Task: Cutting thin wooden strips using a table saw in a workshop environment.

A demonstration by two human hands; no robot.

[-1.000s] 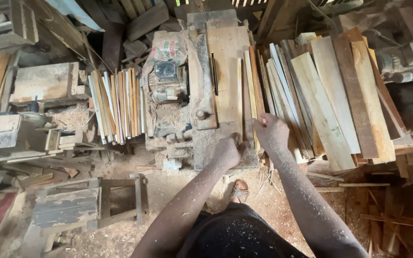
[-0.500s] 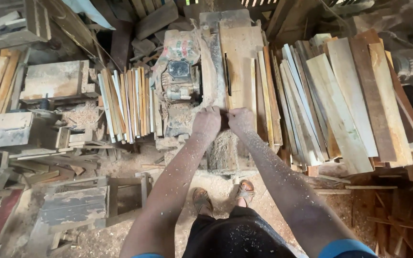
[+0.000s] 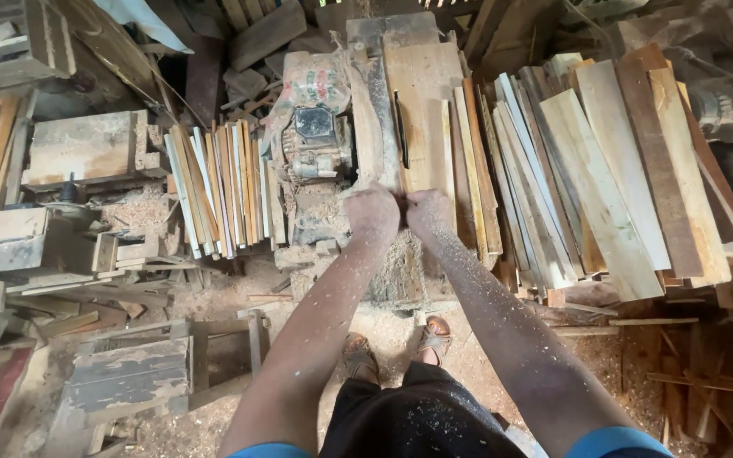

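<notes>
I stand at a dusty table saw [image 3: 417,76] with a dark blade slot [image 3: 399,127] running away from me. My left hand [image 3: 372,212] and my right hand [image 3: 428,210] are both curled into fists, knuckles touching, at the table's near end in line with the slot. Sawdust covers both forearms. A narrow pale wood strip [image 3: 448,144] lies on the table and its near end meets my right hand. Whether either fist encloses anything is hidden. The saw's motor [image 3: 314,140] sits just left of my left hand.
Long planks [image 3: 612,170] lean in a thick stack on the right. Thin strips [image 3: 218,187] stand bundled left of the motor. Wooden boxes [image 3: 86,144] and a stool [image 3: 129,373] crowd the left. Offcuts [image 3: 706,365] and sawdust cover the floor around my sandalled feet [image 3: 396,348].
A second ago my hands were apart, the right one further right on the strip. They came together at the table's near end and have held there since half a second ago.
</notes>
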